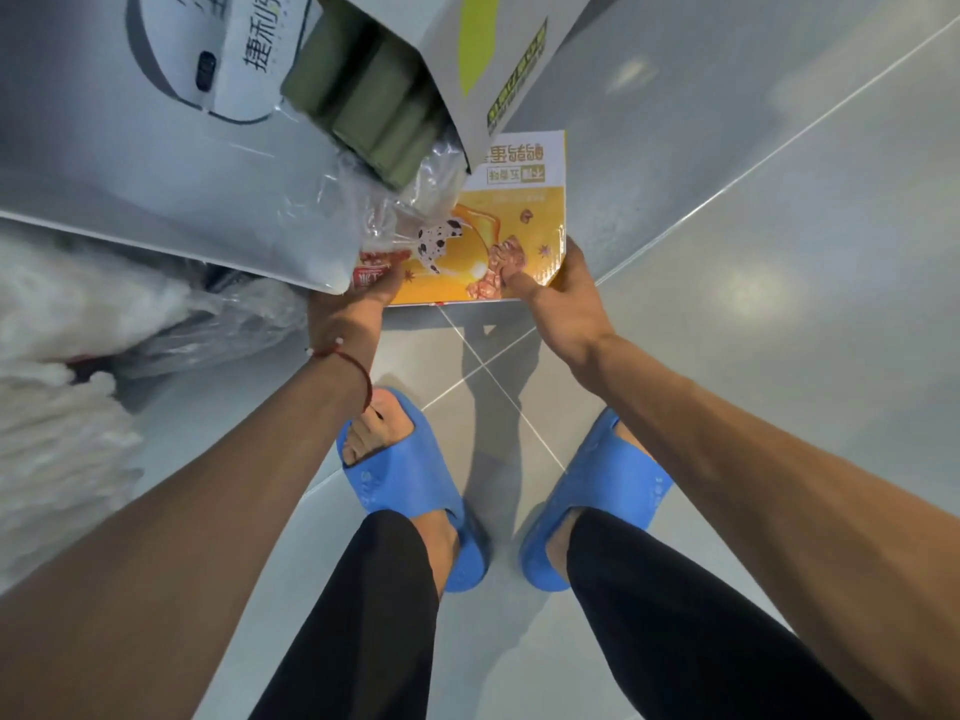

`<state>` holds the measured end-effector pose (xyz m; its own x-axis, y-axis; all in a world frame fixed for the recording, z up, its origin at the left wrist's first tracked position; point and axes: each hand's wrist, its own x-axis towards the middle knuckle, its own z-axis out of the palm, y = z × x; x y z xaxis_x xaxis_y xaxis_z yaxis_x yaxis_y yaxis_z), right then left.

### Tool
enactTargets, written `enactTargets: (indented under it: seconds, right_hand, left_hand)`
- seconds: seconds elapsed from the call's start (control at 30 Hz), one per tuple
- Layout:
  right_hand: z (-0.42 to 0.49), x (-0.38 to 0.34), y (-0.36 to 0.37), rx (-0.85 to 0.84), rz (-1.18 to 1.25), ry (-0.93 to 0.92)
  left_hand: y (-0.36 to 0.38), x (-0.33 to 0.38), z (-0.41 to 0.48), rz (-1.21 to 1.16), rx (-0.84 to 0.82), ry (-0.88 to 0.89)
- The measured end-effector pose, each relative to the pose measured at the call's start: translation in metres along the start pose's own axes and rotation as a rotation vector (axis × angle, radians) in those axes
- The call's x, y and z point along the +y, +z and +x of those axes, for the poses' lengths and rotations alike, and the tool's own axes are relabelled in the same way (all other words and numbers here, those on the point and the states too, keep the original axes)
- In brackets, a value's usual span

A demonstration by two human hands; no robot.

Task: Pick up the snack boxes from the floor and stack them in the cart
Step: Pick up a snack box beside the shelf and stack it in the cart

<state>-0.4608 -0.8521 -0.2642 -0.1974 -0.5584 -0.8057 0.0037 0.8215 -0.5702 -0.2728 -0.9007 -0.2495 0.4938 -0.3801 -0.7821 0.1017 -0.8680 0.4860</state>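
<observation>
The snack box point(511, 220) was a flat yellow carton with a white band of print along its far edge and a spotted-animal picture on its top face. It lay level, top face up, over the grey tiled floor point(779, 252). A dark shadow point(493, 366) fell on the tiles just on the person's side of the box. Whether the box touched the floor could not be told.

The right hand point(563, 293) gripped the box's near right corner, thumb pressed on the top face and fingers wrapped under the edge. The left hand point(358, 304) held the box's near left corner, its fingers mostly hidden. A red cord bracelet point(348, 363) circled the left wrist.

A clear plastic bag point(410, 200) overlapped the box's left part. A large white carton point(171, 163) printed with a round appliance stood to the left of the box and covered its near left corner. Beyond the box's far left edge, an open carton point(498, 49) with a yellow-green stripe held dark green rolls point(363, 101). White fluffy material point(57, 356) lay far to the left of the box.

On the person's side of the box, two blue slippers point(410, 480) stood on the tiles below black trouser legs.
</observation>
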Motion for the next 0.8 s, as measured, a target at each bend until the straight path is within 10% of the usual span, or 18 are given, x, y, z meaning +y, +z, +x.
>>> enactTargets:
  seconds: [0.23, 0.8]
  right_hand:
    - [-0.041, -0.012, -0.03, 0.062, -0.079, 0.041]
    - [-0.078, 0.024, -0.067, 0.296, -0.179, 0.449]
  left_hand:
    - [-0.029, -0.022, -0.039, 0.242, -0.138, 0.172]
    - [-0.011, -0.047, -0.059, 0.504, -0.138, -0.054]
